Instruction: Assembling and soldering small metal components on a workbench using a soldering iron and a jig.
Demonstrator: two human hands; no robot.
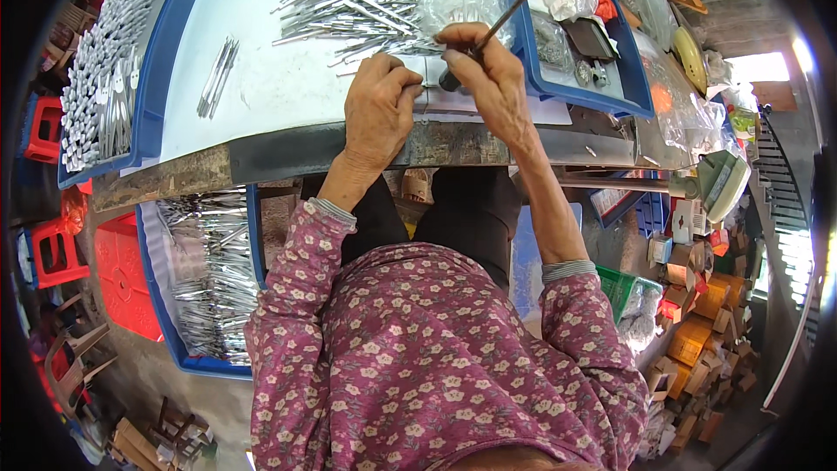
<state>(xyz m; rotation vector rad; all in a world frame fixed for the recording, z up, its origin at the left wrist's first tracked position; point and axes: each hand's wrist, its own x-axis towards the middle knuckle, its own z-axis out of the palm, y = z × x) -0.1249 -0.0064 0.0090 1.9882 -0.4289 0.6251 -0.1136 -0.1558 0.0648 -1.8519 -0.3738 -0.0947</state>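
Observation:
My right hand (pixel 490 78) is closed around a small hammer (pixel 506 16). Its thin brown handle slants up to the right, and the dark head (pixel 450 80) points down beside my fingers. Just left of it, my left hand (pixel 380 109) is closed in a pinch at the table's front edge, by a small metal block (pixel 433 71). Whatever those fingertips hold is too hidden to name. Beyond my hands lies a loose pile of thin silver metal pieces (pixel 357 13). A few more pieces (pixel 218 78) lie together at the left.
A blue tray (pixel 155 113) packed with slim metal pieces stands at the left; another blue tray (pixel 196 365) sits lower down. Clear plastic wrap (pixel 465 0) rests beside the pile. At the right, a blue tray (pixel 575 98) holds bags and small items, near a lamp (pixel 722 185).

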